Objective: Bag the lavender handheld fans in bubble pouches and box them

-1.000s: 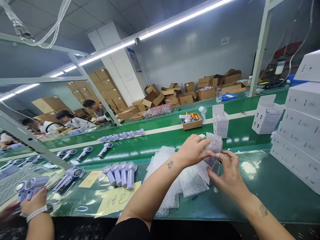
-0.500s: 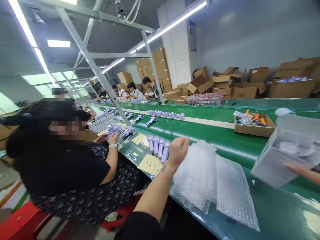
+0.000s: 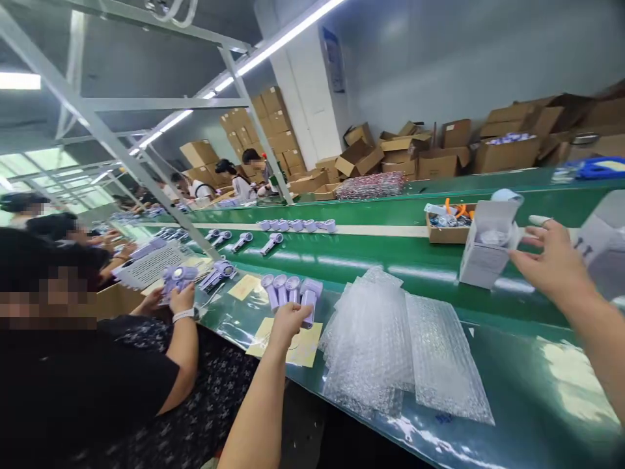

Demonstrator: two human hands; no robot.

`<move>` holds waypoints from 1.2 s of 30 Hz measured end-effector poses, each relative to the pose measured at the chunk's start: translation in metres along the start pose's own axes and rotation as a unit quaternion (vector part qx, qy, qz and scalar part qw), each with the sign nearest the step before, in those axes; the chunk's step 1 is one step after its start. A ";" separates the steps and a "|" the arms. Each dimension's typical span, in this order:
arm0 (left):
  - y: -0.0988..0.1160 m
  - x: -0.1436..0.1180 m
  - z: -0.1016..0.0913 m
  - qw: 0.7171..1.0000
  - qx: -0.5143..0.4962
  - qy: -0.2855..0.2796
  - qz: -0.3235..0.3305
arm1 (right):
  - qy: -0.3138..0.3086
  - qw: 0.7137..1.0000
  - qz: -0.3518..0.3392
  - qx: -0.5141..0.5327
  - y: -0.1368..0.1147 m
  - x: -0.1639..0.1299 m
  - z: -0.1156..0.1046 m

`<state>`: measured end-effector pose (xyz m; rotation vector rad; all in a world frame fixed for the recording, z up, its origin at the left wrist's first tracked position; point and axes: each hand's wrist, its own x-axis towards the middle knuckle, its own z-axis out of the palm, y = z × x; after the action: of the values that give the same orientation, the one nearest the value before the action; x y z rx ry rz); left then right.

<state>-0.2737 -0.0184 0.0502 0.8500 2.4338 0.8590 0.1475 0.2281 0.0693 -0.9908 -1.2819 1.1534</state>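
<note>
Green bench (image 3: 522, 384): carrying bubble-wrap pouches (image 3: 366, 345), which are lying between the two hands.
Co-worker (image 3: 83, 384): sitting at the left, holding a lavender device.
White carton (image 3: 481, 267): standing open beside the cardboard tray (image 3: 442, 233); half a second ago it was showing larger and nearer.
Right hand (image 3: 551, 254): spreading its fingers wide at the carton's edge; contact is unclear.
Left hand (image 3: 290, 319): now gripping a handle, where earlier it was hovering nearby.
Handheld fan (image 3: 309, 297): lavender, sitting in the left hand beside three matching fans (image 3: 280, 290), its head turning sideways.
</note>
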 end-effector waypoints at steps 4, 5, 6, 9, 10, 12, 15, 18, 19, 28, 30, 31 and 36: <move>0.047 -0.049 0.037 0.944 -0.296 -0.114 0.086 | -0.079 0.985 0.148 0.030 -0.015 -0.100 0.051; 0.061 -0.065 0.054 0.931 -0.316 -0.150 0.107 | -0.173 0.956 0.215 0.103 -0.014 -0.120 0.064; 0.075 -0.082 0.072 0.918 -0.316 -0.205 0.121 | -0.214 0.931 0.247 0.162 -0.013 -0.136 0.075; 0.097 -0.123 0.120 0.892 -0.226 -0.321 0.223 | -0.115 0.930 0.241 0.255 -0.004 -0.160 0.076; 0.097 -0.132 0.132 0.887 -0.168 -0.316 0.292 | -0.046 0.937 0.228 0.259 -0.002 -0.163 0.066; 0.088 -0.143 0.148 0.851 -0.004 -0.266 0.452 | 0.053 0.933 0.235 0.267 0.002 -0.168 0.035; 0.068 -0.147 0.161 0.725 0.262 -0.212 0.601 | 0.094 0.898 0.298 0.308 0.009 -0.189 -0.017; 0.061 -0.149 0.166 0.643 0.388 -0.206 0.627 | 0.083 0.853 0.355 0.373 0.025 -0.222 -0.048; 0.061 -0.149 0.166 0.632 0.400 -0.206 0.630 | 0.072 0.840 0.369 0.392 0.031 -0.233 -0.052; 0.052 -0.142 0.172 0.697 0.290 -0.209 0.622 | 0.017 0.802 0.402 0.441 0.047 -0.275 -0.048; 0.055 -0.144 0.175 0.734 0.247 -0.179 0.607 | -0.039 0.812 0.395 0.428 0.041 -0.274 -0.042; 0.058 -0.146 0.176 0.748 0.234 -0.167 0.598 | -0.075 0.818 0.387 0.419 0.038 -0.272 -0.038; 0.063 -0.154 0.178 0.751 0.283 -0.204 0.561 | -0.080 0.842 0.366 0.387 0.029 -0.260 -0.030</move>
<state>-0.0374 -0.0084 -0.0079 2.5279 1.5899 0.1190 0.1902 -0.0193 -0.0087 -0.7591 -0.3995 2.1562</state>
